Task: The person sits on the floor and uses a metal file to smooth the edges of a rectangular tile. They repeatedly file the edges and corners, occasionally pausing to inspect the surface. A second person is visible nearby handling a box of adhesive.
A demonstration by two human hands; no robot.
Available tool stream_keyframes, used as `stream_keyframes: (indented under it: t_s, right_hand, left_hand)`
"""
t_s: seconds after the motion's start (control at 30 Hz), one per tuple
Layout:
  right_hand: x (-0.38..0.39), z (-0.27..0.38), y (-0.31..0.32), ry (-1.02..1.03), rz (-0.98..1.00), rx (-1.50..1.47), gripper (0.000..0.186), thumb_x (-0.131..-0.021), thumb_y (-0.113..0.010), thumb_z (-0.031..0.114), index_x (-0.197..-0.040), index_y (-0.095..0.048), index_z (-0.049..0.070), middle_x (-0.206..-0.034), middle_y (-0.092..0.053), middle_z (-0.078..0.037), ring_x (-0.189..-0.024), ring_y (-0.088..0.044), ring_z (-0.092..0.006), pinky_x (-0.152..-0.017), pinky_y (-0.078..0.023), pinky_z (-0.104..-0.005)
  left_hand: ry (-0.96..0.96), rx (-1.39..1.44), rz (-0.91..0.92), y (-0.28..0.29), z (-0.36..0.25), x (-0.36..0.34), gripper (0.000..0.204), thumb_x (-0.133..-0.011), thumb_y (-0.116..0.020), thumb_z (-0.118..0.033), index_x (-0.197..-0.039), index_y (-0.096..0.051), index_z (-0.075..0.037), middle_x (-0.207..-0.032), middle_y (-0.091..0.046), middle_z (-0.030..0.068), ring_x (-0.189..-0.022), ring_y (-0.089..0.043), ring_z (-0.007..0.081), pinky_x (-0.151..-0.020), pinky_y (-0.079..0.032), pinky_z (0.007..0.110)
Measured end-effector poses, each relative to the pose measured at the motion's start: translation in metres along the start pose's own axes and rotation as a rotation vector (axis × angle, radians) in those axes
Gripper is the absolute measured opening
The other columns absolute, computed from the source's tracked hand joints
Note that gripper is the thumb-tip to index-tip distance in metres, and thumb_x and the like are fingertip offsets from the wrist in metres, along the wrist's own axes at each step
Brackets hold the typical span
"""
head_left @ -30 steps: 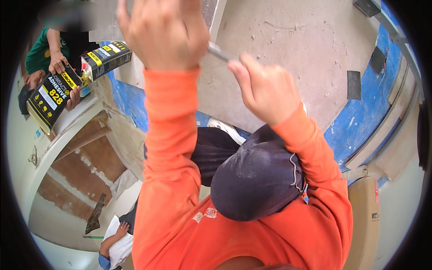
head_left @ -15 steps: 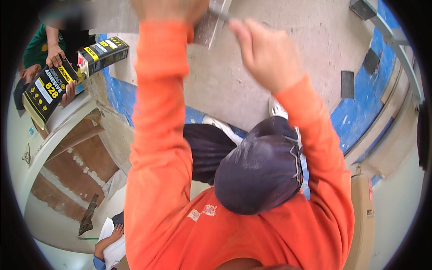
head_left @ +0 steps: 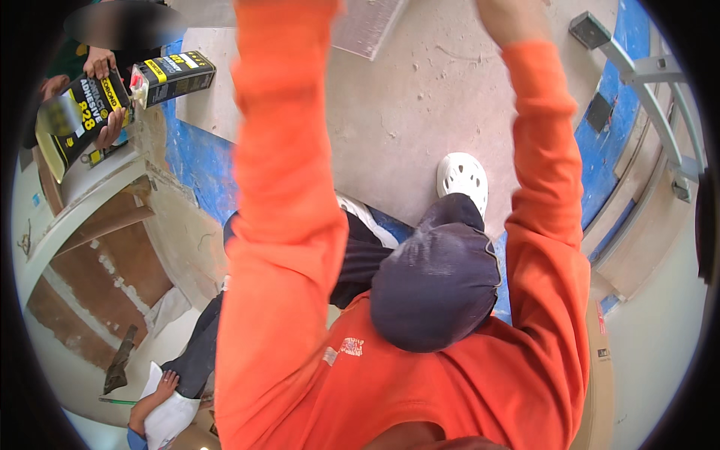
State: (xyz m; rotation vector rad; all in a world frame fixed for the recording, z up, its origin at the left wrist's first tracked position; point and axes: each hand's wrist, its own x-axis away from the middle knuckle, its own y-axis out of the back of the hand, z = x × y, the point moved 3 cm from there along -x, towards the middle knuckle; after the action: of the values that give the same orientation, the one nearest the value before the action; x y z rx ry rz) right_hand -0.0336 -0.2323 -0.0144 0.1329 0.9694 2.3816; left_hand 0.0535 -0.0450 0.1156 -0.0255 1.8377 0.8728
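Note:
Both my orange-sleeved arms stretch forward to the top of the head view. My left hand lies beyond the upper edge; only its sleeve shows. Of my right hand (head_left: 514, 19) just the wrist and lower back are visible, its fingers cut off, so whatever it holds is hidden. Between the arms, a thin brownish board piece (head_left: 367, 26) rests over a larger pale, dusty board (head_left: 420, 112). Small crumbs are scattered across that larger board. My white clog (head_left: 462, 180) stands on its near edge.
At left, another person's hands (head_left: 101, 64) hold a black-and-yellow adhesive can (head_left: 90, 112) tilted beside a second can (head_left: 176, 77). Blue sheeting (head_left: 199, 161) surrounds the board. A grey metal frame (head_left: 637, 64) stands at right. Another person (head_left: 169, 401) is at lower left.
Both my hands have moved forward, mostly out of view. The right one, which gripped a thin grey handle, has also shifted right. The co-worker's can has shifted slightly.

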Motion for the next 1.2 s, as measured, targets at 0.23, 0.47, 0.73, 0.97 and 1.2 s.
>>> stream_keyframes:
  t_s: [0.23,0.47,0.73,0.97,1.2]
  right_hand:
    - [0.123,-0.016,0.049,-0.291,0.036,-0.617,0.033,-0.109,-0.036,0.036,-0.100,-0.050,0.007,-0.065,-0.045,0.000,-0.039,-0.037,-0.0039,-0.037,-0.033,-0.0198]
    - [0.176,0.036,0.040,-0.270,0.298,-0.270,0.029,-0.108,-0.046,0.027,-0.098,-0.055,0.002,-0.062,-0.053,-0.006,-0.050,-0.053,-0.0149,-0.049,-0.041,-0.0343]
    - [0.174,0.075,0.011,-0.064,0.339,-0.150,0.027,-0.108,-0.046,0.025,-0.096,-0.052,0.001,-0.065,-0.051,-0.016,-0.057,-0.052,-0.0348,-0.053,-0.040,-0.0415]
    - [0.173,0.090,0.012,0.031,0.308,0.019,0.025,-0.107,-0.047,0.021,-0.094,-0.051,0.000,-0.064,-0.053,-0.025,-0.061,-0.054,-0.0492,-0.054,-0.039,-0.0516]
    - [0.177,0.095,0.013,0.034,0.301,0.126,0.025,-0.106,-0.048,0.020,-0.092,-0.051,0.000,-0.062,-0.052,-0.027,-0.061,-0.054,-0.0504,-0.053,-0.038,-0.0543]
  left_hand:
    - [1.210,0.747,-0.061,0.014,-0.035,0.196,0.034,-0.101,-0.060,-0.032,-0.104,-0.043,-0.003,-0.093,-0.050,0.0063,-0.082,-0.048,0.0106,-0.072,-0.041,0.027]
    - [1.382,1.042,-0.067,0.004,-0.047,0.151,0.036,-0.102,-0.059,-0.036,-0.090,-0.050,-0.003,-0.055,-0.059,0.0045,-0.043,-0.053,0.0106,-0.040,-0.038,0.023]
    - [1.557,1.093,-0.506,-0.007,-0.012,0.182,0.051,-0.105,-0.042,-0.053,-0.128,-0.038,-0.008,-0.127,-0.056,0.0211,-0.107,-0.060,0.0266,-0.089,-0.050,0.043]
    - [1.495,1.346,-0.484,-0.027,-0.021,0.129,0.098,-0.097,-0.031,-0.076,-0.162,0.001,-0.010,-0.168,-0.008,0.0146,-0.155,-0.010,0.0269,-0.125,-0.013,0.040]
    - [1.531,1.098,-0.493,-0.033,-0.024,0.128,0.097,-0.101,-0.020,-0.071,-0.157,-0.003,0.006,-0.167,0.005,0.0196,-0.156,0.004,0.0305,-0.127,-0.001,0.038]
